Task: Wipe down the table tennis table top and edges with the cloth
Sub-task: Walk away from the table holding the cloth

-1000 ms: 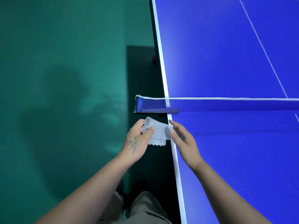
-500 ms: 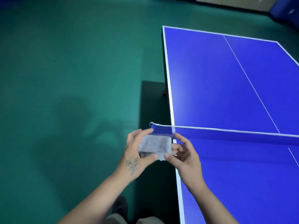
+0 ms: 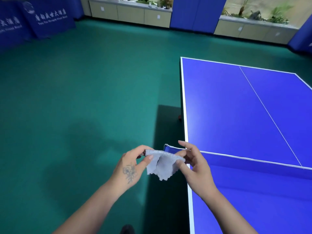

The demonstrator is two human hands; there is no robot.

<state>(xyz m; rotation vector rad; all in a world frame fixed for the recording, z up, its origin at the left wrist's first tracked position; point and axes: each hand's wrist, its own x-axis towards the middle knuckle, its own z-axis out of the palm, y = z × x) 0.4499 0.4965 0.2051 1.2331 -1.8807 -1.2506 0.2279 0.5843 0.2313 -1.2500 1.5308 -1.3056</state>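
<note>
Head view: both hands are raised in front of the body, just off the left side edge of the blue table tennis table (image 3: 236, 105), level with the net (image 3: 253, 162). The grey cloth (image 3: 161, 163) is held in the air between them, clear of the table top. Left hand (image 3: 130, 168) pinches the cloth's upper left corner between thumb and curled fingers; flower tattoo visible on the back of the hand. Right hand (image 3: 194, 163) pinches the upper right corner, thumb against the front of the cloth, index finger raised. The cloth hangs loosely in folds, scalloped lower edge free. The net's left end post sits directly behind the cloth. Green floor (image 3: 76, 98) lies below, blue banners (image 3: 42, 19) at far left, beige cabinets (image 3: 131, 13) along the back wall
</note>
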